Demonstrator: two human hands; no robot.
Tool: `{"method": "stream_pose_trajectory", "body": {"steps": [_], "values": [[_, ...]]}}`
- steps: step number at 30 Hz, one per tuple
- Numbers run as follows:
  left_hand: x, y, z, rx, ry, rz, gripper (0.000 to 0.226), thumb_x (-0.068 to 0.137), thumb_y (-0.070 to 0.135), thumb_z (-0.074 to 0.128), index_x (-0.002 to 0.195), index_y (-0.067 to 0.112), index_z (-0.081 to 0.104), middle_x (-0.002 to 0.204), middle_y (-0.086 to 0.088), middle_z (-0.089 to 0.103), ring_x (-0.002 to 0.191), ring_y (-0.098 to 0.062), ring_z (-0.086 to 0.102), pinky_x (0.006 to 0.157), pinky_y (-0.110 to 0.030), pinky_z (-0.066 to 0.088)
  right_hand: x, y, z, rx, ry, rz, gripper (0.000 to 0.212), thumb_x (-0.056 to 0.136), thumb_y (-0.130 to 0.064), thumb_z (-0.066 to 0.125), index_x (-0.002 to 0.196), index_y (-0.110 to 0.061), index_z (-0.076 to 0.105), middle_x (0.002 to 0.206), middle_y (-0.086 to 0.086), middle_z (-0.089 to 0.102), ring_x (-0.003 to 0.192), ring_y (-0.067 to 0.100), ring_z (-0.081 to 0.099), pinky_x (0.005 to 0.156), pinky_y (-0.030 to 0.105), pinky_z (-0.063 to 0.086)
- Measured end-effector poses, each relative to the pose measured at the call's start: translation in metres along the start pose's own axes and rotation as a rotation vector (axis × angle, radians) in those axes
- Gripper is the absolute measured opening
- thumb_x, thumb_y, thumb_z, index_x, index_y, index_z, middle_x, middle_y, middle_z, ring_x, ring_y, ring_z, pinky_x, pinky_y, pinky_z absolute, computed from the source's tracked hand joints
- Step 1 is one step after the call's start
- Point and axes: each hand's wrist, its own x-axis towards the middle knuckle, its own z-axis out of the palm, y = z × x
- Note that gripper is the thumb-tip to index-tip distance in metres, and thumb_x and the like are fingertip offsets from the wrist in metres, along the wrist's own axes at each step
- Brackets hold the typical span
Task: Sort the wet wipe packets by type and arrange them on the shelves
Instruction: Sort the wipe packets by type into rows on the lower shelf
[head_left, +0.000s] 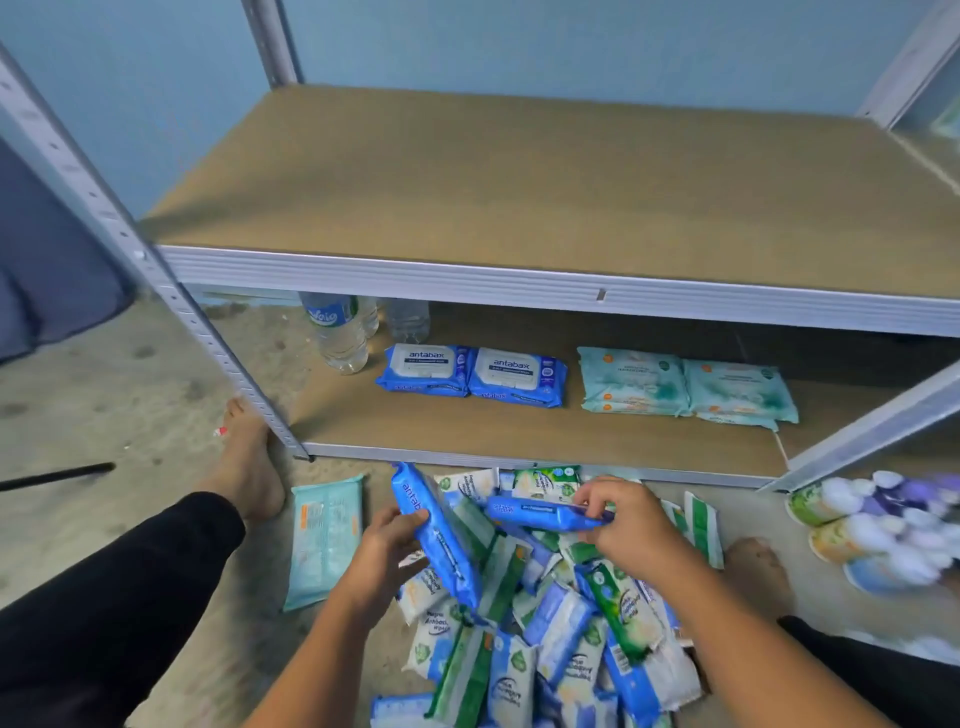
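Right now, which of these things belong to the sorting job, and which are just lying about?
Job: antabax packet gripped by left hand; second antabax packet held by right hand; mixed packet pile; loose teal packet beside it; shelved antabax packs and shelved teal packs on lower shelf.
Lying about: water bottles; black rod.

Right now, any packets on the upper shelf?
No: the upper shelf shows only bare board, while the blue packets and teal packets lie on the lower shelf.
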Motion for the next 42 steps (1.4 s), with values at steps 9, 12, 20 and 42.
{"method": "stream_pose_trajectory", "body": {"steps": [9,12,20,42], "values": [[-0.012,-0.029,0.018,-0.316,0.006,-0.221,0.038,0.101,0.033,0.051,0.126,0.007,0.064,0.118,-0.023,0.07,0.112,-0.043,0.065,0.093,-0.055,0.053,-0.073,0.074,0.029,-0.752,-0.41,0.02,0.026,0.074,-0.009,0.065,0.079,-0.027,0.047,0.162,-0.01,0.016,0.147,0.019,0.019,0.108,0.033,0.023],[-0.001,-0.04,0.022,-0.225,0.051,-0.251,0.038,0.097,0.013,0.055,0.135,0.006,0.055,0.117,-0.024,0.07,0.108,-0.043,0.067,0.091,-0.055,0.055,-0.067,0.065,0.041,-0.681,-0.28,0.035,0.028,0.077,-0.018,0.065,0.096,-0.03,0.048,0.139,-0.013,0.031,0.132,0.019,0.036,0.095,0.034,0.032],[0.021,-0.066,0.03,-0.315,0.193,-0.155,0.033,0.1,0.004,0.05,0.132,0.009,0.057,0.118,-0.016,0.072,0.108,-0.034,0.069,0.094,-0.047,0.054,-0.036,0.057,0.07,-0.54,-0.087,0.413,0.1,0.085,-0.07,0.056,0.158,-0.027,0.003,0.161,0.001,0.014,0.147,0.028,0.018,0.112,0.052,0.029],[0.036,-0.054,0.009,1.863,-0.214,0.233,0.117,0.076,0.01,0.06,0.154,0.037,-0.024,0.166,0.001,-0.016,0.152,-0.031,-0.003,0.123,-0.042,0.02,-0.022,0.064,0.089,-0.605,-0.028,0.475,0.113,0.07,-0.071,0.067,0.155,-0.023,0.01,0.155,-0.002,0.025,0.135,0.024,0.027,0.097,0.044,0.032]]}}
